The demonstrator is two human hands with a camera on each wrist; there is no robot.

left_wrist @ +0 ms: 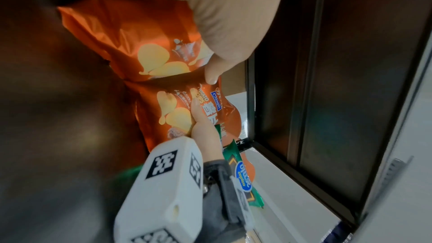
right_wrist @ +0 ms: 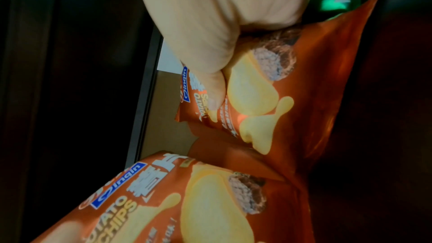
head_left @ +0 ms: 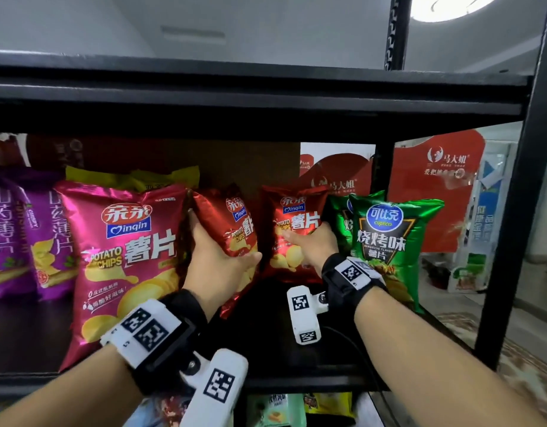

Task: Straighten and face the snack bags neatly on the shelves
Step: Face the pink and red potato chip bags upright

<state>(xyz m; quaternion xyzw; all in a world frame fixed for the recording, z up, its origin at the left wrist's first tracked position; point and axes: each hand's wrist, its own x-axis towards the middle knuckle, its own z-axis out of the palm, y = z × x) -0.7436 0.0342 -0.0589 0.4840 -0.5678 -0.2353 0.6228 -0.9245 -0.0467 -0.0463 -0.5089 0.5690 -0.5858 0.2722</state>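
Two small red Qinqin potato chip bags stand side by side on the dark shelf point(head_left: 275, 331). My left hand point(head_left: 220, 249) grips the left red bag point(head_left: 235, 223), which is tilted and turned right, with the fingers behind its left edge and the thumb across its lower front. My right hand point(head_left: 306, 240) holds the right red bag point(head_left: 292, 211), which stands upright and faces front, thumb on its front. In the left wrist view the thumb point(left_wrist: 212, 73) presses the left bag point(left_wrist: 140, 43). The right wrist view shows my thumb point(right_wrist: 215, 88) on the right bag point(right_wrist: 292, 90).
A big magenta chip bag point(head_left: 124, 257) stands just left of my left hand, with a yellow bag point(head_left: 127, 177) behind it and purple bags point(head_left: 25, 229) further left. Green bags point(head_left: 386, 238) stand right of my right hand. The upper shelf point(head_left: 235, 97) is close overhead.
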